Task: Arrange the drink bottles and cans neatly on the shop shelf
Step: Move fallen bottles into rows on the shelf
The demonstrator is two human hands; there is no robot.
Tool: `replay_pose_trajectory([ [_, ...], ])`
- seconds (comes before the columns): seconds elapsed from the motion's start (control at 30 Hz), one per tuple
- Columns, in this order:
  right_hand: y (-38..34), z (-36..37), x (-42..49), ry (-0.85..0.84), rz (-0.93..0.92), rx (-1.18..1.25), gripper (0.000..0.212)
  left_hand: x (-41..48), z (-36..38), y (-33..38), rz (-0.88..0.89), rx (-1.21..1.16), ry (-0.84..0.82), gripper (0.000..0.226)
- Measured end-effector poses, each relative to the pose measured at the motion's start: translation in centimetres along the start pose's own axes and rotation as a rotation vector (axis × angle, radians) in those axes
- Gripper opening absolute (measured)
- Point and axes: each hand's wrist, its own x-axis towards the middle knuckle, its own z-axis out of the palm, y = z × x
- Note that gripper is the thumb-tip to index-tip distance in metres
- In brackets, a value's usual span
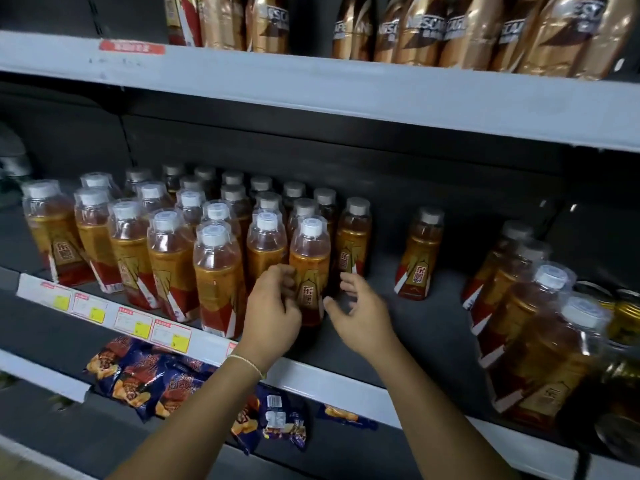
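Head view showed two hands flanking one front bottle (pixel 309 271) at frame centre on the shelf (pixel 398 327). The left hand (pixel 273 313) had fingers curled against the bottle's left side, though blur hid whether it gripped. The right hand (pixel 360 313) was spread open just right of it, not clearly touching. Roughly two dozen bottles formed the cluster (pixel 166 258) centre-left, one lone bottle (pixel 419 258) stood right of centre, and a row (pixel 519 306) of four lined the right edge, with cans (pixel 627 317) beside them.

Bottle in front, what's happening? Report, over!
Left hand curled against front bottle, grip unclear. Right hand open beside it. Bottle upright at row's end. Lone bottle apart on the right.
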Motion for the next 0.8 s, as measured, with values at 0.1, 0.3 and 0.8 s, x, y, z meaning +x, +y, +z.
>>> replay_pose_trajectory([
  [0.1,0.1,1.9,1.0,-0.117,0.052,0.007,0.070,-0.1,-0.5,-1.5,-0.031,0.019,-0.079,0.050],
  [0.3,0.2,3.3,1.7,-0.131,0.133,0.082,0.057,-0.5,-0.7,-3.8,0.006,0.039,-0.234,0.062],
  [0.8,4.0,-5.8,-2.5,0.031,0.221,0.082,0.058,0.9,8.5,1.7,-0.050,-0.260,-0.451,0.035],
])
